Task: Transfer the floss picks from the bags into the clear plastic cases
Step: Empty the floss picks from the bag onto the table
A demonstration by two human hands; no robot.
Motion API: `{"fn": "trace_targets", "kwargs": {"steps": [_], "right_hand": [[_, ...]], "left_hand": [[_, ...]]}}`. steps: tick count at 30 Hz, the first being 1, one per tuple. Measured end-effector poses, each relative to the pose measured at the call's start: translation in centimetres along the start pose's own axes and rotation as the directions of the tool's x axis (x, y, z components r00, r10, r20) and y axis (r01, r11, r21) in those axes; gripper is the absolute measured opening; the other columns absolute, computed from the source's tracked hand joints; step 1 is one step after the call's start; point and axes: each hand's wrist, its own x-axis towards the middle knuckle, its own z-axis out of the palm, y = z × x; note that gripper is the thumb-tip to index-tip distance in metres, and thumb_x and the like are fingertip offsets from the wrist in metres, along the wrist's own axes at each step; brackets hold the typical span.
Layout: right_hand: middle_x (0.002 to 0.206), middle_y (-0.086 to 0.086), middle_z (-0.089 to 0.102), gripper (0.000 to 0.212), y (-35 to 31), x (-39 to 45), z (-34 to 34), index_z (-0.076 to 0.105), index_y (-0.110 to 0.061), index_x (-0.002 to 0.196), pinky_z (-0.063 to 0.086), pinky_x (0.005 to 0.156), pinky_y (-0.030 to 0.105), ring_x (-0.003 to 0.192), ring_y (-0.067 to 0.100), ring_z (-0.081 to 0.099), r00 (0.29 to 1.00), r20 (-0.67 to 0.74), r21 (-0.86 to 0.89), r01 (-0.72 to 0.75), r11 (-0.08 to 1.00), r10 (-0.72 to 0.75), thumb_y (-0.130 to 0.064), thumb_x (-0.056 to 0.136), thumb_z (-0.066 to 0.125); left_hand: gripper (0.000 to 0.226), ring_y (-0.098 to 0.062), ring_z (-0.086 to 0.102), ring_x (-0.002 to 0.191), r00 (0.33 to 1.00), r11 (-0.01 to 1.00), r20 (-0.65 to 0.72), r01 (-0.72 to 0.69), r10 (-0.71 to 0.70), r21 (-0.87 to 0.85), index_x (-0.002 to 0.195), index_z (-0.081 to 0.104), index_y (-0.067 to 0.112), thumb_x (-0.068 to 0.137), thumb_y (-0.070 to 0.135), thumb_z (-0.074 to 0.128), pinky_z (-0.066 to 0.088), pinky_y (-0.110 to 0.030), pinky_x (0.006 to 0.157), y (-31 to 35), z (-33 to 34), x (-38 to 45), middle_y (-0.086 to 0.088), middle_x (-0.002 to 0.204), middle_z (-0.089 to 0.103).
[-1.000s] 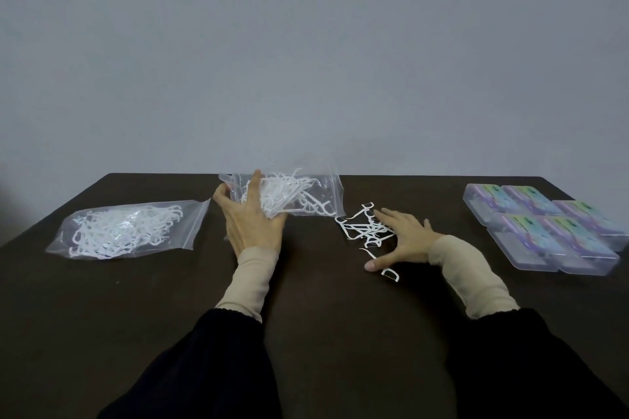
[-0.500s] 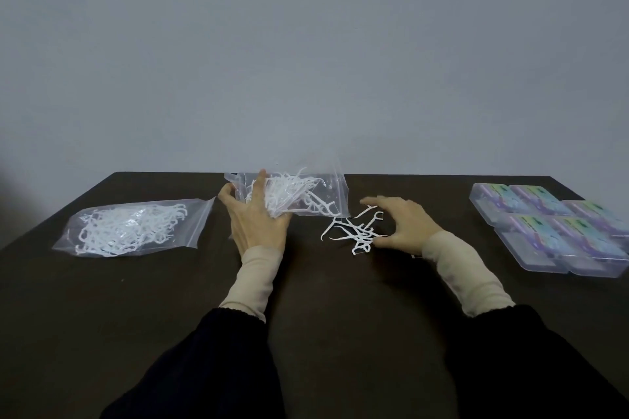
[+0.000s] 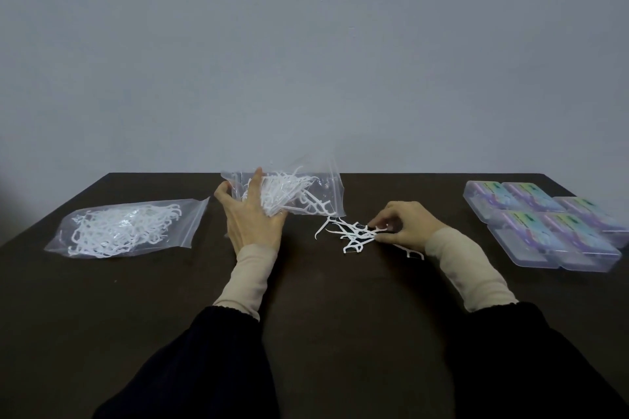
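On the dark table (image 3: pixel 323 299), near its far edge, the left hand (image 3: pixel 250 219) grips an open clear bag (image 3: pixel 320 194) of white floss picks, fingers spread over the plastic and thumb curled round its left end — the mouth faces right and a few picks poke out. Just beside it, the right hand (image 3: pixel 406 223) curls its fingers around a loose pile of floss picks (image 3: pixel 354 235) lying on the tabletop, pinching some of them. A second bag (image 3: pixel 129 228), full and lying flat, sits well to the left. Five clear plastic cases (image 3: pixel 544 221) — lids closed — are grouped at the right edge.
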Motion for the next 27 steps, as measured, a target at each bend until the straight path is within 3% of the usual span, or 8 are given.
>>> {"fn": "trace_targets", "kwargs": {"steps": [2,6,9,15,20,22,25,27], "right_hand": [[0.09,-0.003,0.057,0.027,-0.3,-0.2,-0.4,0.069,-0.018,0.103,0.044,0.08,0.021,0.078,0.008,0.054,1.0,-0.009,0.038,-0.006,0.999,0.006,-0.024,0.077,0.074],[0.099,-0.007,0.051,0.039,0.3,-1.0,-1.8,0.064,-0.025,0.113,0.039,0.088,0.02,0.095,0.009,0.049,0.993,0.087,-0.051,-0.071,0.996,0.075,-0.027,0.076,0.074],[0.085,-0.008,0.053,0.03,0.4,-1.2,-1.9,0.068,-0.017,0.108,0.039,0.07,0.005,0.076,0.006,0.052,0.988,0.123,-0.003,-0.09,0.996,0.089,-0.017,0.079,0.072],[0.084,0.002,0.063,0.021,-0.7,-0.2,-0.5,0.071,-0.009,0.098,0.041,0.063,0.002,0.066,0.004,0.053,1.0,-0.013,0.097,-0.009,0.995,0.01,-0.008,0.077,0.072],[0.085,0.004,0.07,0.011,-2.6,-0.1,0.0,0.072,-0.015,0.089,0.045,0.07,0.007,0.076,0.011,0.062,0.917,-0.399,0.323,0.152,0.934,-0.011,-0.007,0.081,0.068],[0.083,0.004,0.07,0.01,-4.0,0.0,0.1,0.071,-0.011,0.089,0.048,0.073,0.009,0.073,0.006,0.063,0.907,-0.422,0.446,0.225,0.866,-0.019,-0.006,0.081,0.068],[0.095,0.004,0.069,0.021,-5.6,0.2,0.5,0.068,-0.01,0.098,0.05,0.077,0.01,0.084,0.007,0.065,0.917,-0.399,0.536,0.255,0.805,-0.025,-0.004,0.078,0.071],[0.098,0.0,0.067,0.029,-6.1,0.2,0.8,0.065,-0.013,0.101,0.052,0.077,0.011,0.087,0.009,0.064,0.927,-0.376,0.578,0.237,0.781,-0.003,-0.008,0.074,0.075]], "left_hand": [[0.071,-0.029,0.044,0.114,1.0,1.0,-0.002,0.005,-0.005,-0.002,0.138,0.042,0.027,0.075,0.028,0.075,0.043,-0.041,0.096,0.0,0.0,0.0,-0.014,0.136,0.021],[0.07,-0.03,0.044,0.114,1.0,1.0,-0.007,0.005,-0.005,-0.014,0.138,0.043,0.027,0.075,0.027,0.075,0.044,-0.041,0.092,-0.1,-0.2,-0.1,-0.014,0.135,0.022],[0.07,-0.03,0.044,0.113,1.0,1.0,-0.001,0.009,-0.01,-0.015,0.138,0.042,0.027,0.075,0.027,0.074,0.044,-0.041,0.093,-0.1,-0.2,-0.1,-0.014,0.136,0.021],[0.072,-0.03,0.043,0.117,1.0,0.999,0.009,-0.002,0.002,-0.034,0.137,0.043,0.028,0.073,0.028,0.076,0.042,-0.043,0.097,-0.1,0.1,0.1,-0.013,0.136,0.021],[0.074,-0.033,0.044,0.119,0.997,0.997,0.041,-0.065,0.067,-0.036,0.137,0.043,0.03,0.071,0.028,0.078,0.039,-0.056,0.1,-0.1,0.3,0.0,-0.012,0.137,0.019],[0.074,-0.033,0.046,0.116,0.993,0.994,0.048,-0.108,0.109,-0.033,0.136,0.044,0.03,0.071,0.026,0.079,0.04,-0.059,0.098,0.1,0.4,-0.2,-0.013,0.136,0.02],[0.074,-0.032,0.049,0.112,0.984,0.985,0.042,-0.169,0.17,-0.038,0.136,0.045,0.028,0.071,0.023,0.079,0.04,-0.042,0.1,0.3,0.5,-0.4,-0.015,0.136,0.022],[0.073,-0.033,0.051,0.108,0.98,0.98,0.039,-0.194,0.196,-0.051,0.135,0.046,0.028,0.07,0.023,0.079,0.042,-0.04,0.098,0.3,0.6,-0.5,-0.015,0.135,0.022]]}}
